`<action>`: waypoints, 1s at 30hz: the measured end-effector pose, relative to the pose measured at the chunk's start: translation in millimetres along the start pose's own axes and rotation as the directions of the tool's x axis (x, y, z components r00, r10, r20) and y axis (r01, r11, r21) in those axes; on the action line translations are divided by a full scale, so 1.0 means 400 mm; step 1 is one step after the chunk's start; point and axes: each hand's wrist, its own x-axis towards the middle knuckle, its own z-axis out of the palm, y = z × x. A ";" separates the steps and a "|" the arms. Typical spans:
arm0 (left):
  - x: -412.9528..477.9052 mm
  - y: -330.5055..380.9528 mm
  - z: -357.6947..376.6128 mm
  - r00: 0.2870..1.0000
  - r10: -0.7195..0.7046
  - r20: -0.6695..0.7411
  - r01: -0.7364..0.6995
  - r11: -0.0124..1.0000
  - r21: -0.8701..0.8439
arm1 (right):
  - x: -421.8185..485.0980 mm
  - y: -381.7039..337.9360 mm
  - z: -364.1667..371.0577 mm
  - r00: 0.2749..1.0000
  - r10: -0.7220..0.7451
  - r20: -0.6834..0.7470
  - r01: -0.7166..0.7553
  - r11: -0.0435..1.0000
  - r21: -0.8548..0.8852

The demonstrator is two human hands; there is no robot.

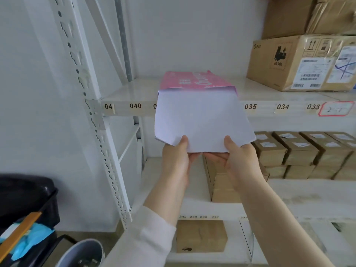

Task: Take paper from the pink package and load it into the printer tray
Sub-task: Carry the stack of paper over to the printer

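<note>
The pink package point(194, 80) lies on the upper shelf point(125, 93), its open end toward me. A stack of white paper point(202, 118) sticks out of that open end, past the shelf's front edge. My left hand point(176, 158) grips the paper's near left corner, thumb on top and fingers underneath. My right hand point(240, 158) holds the near right corner the same way. No printer or tray is in view.
Cardboard boxes point(300, 62) stand on the upper shelf at right. Several small brown boxes point(304, 151) fill the middle shelf, and one box point(221, 182) sits just under my hands. A white slotted upright point(92, 112) stands left; a black bin point(27, 199) and grey bucket point(82, 253) sit lower left.
</note>
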 end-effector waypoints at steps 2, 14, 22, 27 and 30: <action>-0.049 -0.015 -0.029 1.000 -0.031 0.000 0.031 0.999 -0.011 | -0.048 0.023 -0.018 1.000 0.028 0.005 -0.028 0.999 0.023; -0.316 -0.140 -0.176 0.984 -0.161 -0.071 0.149 0.977 -0.151 | -0.292 0.103 -0.224 0.951 0.264 0.164 -0.281 0.955 0.093; -0.512 -0.315 -0.273 0.966 -0.252 -0.060 0.247 0.966 -0.075 | -0.399 0.196 -0.399 0.933 0.357 0.053 -0.347 0.928 -0.136; -0.616 -0.384 -0.337 0.911 -0.410 0.051 0.411 0.911 -0.022 | -0.509 0.269 -0.481 0.942 0.337 -0.004 -0.333 0.929 -0.161; -0.648 -0.404 -0.389 0.847 -0.513 0.138 0.514 0.857 0.030 | -0.577 0.312 -0.518 0.943 0.311 -0.118 -0.327 0.932 -0.157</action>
